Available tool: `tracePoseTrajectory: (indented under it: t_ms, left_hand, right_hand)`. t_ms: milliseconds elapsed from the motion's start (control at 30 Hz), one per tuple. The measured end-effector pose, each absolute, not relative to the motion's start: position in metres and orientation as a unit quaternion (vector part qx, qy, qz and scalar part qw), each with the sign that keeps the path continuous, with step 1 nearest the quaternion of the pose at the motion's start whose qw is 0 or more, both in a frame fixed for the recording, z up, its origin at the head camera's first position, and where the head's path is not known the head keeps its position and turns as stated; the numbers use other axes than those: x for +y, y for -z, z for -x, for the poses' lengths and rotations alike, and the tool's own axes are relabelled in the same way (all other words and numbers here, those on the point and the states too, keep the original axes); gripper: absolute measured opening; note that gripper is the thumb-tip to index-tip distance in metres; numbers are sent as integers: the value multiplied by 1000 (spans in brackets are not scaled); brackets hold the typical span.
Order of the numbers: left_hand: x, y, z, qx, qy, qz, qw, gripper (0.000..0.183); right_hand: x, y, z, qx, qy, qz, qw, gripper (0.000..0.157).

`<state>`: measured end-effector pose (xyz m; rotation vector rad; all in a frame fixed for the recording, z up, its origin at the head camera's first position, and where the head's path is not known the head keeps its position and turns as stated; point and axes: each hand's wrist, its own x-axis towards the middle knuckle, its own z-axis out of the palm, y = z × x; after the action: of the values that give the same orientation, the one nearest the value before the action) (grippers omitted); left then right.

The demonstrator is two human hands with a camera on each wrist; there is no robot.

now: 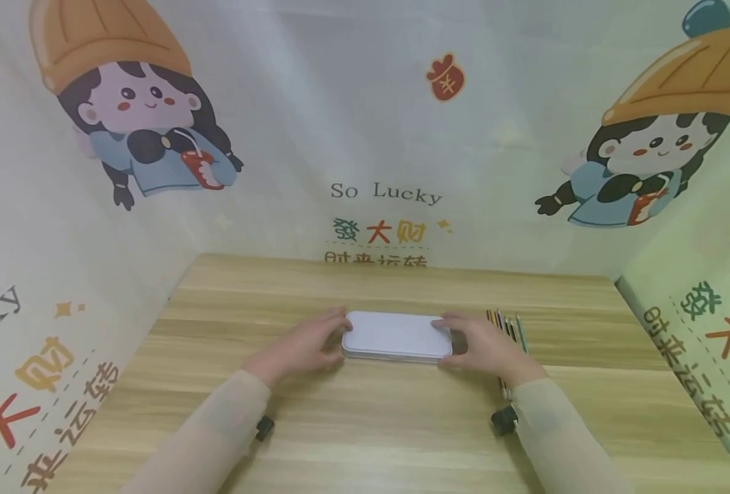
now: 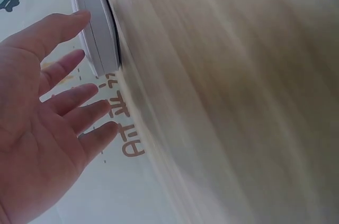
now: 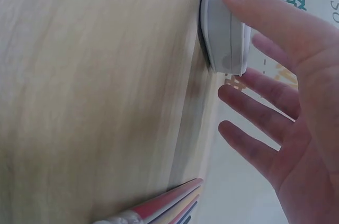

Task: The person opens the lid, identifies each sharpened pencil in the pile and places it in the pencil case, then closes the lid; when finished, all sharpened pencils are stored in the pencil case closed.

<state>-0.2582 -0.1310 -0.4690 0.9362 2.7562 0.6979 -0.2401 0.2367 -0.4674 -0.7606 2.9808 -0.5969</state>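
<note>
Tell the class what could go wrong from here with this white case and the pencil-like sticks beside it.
1. The white case might skid or turn on the table if the left hand and right hand, placed at its opposite ends, push unevenly.
2. The pencil-like sticks could be knocked or scattered, since the right hand is so close to them.

Table (image 1: 377, 425), near middle: I'm seeing room to pass between the sleeves (image 1: 207, 432).
White case (image 1: 396, 335): it's blocking the center, left hand (image 1: 306, 343) and right hand (image 1: 482, 346) crowding its ends.
Pencils (image 1: 522, 333): they're obstructing the right.
Far cloth (image 1: 501, 219): it's closing the back.
</note>
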Motion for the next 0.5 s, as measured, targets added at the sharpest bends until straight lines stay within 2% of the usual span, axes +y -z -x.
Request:
tracePoseTrajectory:
  t_ms: [267,500]
  left_hand:
    - [-118,472,266,925,-222,-299,76,46]
    - [-111,475,270,920,-233,-311,52,44]
  right_hand:
    - [234,465,241,957,176,230,3,69]
    - [232,465,242,958,187,218,-1,69]
